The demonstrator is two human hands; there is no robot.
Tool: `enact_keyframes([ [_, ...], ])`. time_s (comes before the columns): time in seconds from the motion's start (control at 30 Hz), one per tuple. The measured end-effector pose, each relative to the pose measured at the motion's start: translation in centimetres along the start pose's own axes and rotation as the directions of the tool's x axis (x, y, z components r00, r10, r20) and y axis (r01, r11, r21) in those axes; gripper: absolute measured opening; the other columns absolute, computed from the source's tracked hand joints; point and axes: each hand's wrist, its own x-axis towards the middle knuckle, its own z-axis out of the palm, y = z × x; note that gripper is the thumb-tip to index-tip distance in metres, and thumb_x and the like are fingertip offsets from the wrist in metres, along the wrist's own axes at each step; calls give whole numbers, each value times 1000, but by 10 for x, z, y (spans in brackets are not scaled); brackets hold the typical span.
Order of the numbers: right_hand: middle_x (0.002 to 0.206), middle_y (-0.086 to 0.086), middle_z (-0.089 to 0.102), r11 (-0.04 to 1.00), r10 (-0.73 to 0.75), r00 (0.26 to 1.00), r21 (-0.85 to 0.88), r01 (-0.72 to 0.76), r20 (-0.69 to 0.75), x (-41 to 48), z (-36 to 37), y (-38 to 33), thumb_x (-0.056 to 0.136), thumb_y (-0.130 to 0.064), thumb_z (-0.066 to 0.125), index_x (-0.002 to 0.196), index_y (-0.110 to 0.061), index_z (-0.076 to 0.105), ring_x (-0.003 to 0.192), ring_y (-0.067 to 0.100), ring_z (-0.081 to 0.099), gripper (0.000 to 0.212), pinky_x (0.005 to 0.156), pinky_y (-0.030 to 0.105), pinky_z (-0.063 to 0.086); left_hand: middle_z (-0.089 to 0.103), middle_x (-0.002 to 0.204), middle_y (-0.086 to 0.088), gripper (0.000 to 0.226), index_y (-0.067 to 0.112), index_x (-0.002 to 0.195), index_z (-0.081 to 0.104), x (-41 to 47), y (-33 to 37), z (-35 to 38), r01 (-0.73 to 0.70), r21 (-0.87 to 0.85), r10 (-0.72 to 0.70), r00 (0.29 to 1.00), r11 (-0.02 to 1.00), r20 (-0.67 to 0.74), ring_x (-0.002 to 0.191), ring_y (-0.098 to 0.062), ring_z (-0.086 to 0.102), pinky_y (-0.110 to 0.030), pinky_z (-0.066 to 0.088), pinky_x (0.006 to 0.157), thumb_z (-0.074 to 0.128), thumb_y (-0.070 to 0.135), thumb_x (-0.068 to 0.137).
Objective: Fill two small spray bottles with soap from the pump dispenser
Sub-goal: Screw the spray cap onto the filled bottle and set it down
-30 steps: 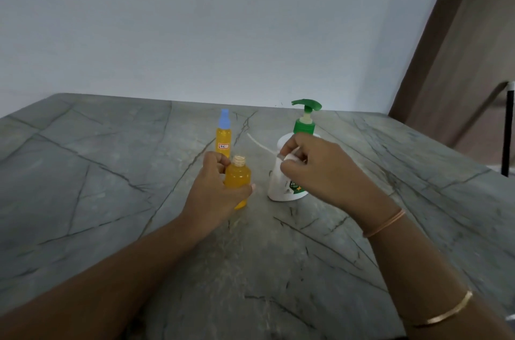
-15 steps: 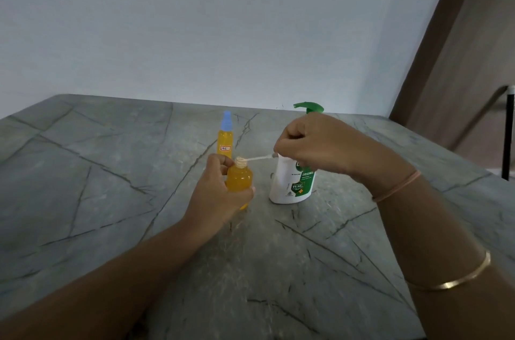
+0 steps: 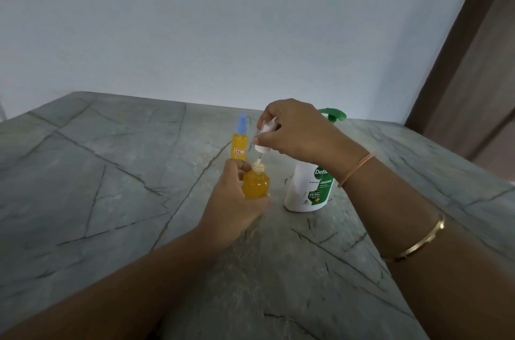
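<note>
Over stone table (image 3: 111, 200), right hand (image 3: 301, 132) pinches spray cap (image 3: 264, 136) above bottle (image 3: 255, 183).

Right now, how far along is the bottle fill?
Done: the tall bottle stands capped and full of orange soap, and the round bottle looks full too. In hand: the left hand holds the round bottle, and the right hand holds the cap above it, tube tip at the open neck. Left: seat and screw down that cap. The dispenser stands beside them.
</note>
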Motion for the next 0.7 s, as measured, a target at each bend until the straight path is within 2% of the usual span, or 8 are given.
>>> enact_keyframes([
  [0.1,98,0,60,999,49,998,3,-49,51,1,-4,3,83,-26,68,110,-11,62,88,16,60,31,79,29,52,41,100,15,55,35,107,28,1,-2,0,-5,-9,5,1000,1000,7,77,0,45,-9,35,57,73,24,76],
  [0.2,102,3,63,997,57,996,53,-61,71,2,-3,2,82,-27,70,109,-12,63,87,18,62,32,75,30,53,39,98,17,55,35,107,28,2,-2,0,6,-6,-6,1000,1000,8,76,0,44,-9,35,58,72,25,76],
  [0.3,103,5,65,998,62,995,16,-63,78,1,-1,3,82,-27,70,111,-11,63,87,19,63,33,81,32,53,39,98,17,55,35,106,28,2,-2,0,10,-1,-10,1000,1000,4,75,0,44,-9,33,57,72,25,76],
  [0.47,105,6,66,997,53,992,56,-59,111,0,3,2,82,-27,70,113,-10,65,91,22,64,35,86,39,53,42,100,15,55,34,107,29,3,-4,0,-11,-6,11,1000,1000,5,78,-1,46,-10,35,60,73,24,75],
  [0.57,100,10,68,994,58,985,85,-72,160,1,8,5,84,-24,69,112,-7,64,86,24,67,33,84,40,55,43,98,16,55,35,106,28,4,-5,1,-14,-9,14,1000,1000,6,78,0,46,-9,34,60,73,24,75],
  [0.7,104,8,66,998,42,984,46,-50,175,2,11,7,86,-27,66,115,-9,64,87,20,63,35,85,37,53,43,100,15,56,35,106,29,4,-5,1,-21,-20,21,1000,1000,10,81,-2,47,-11,36,61,73,25,75],
])
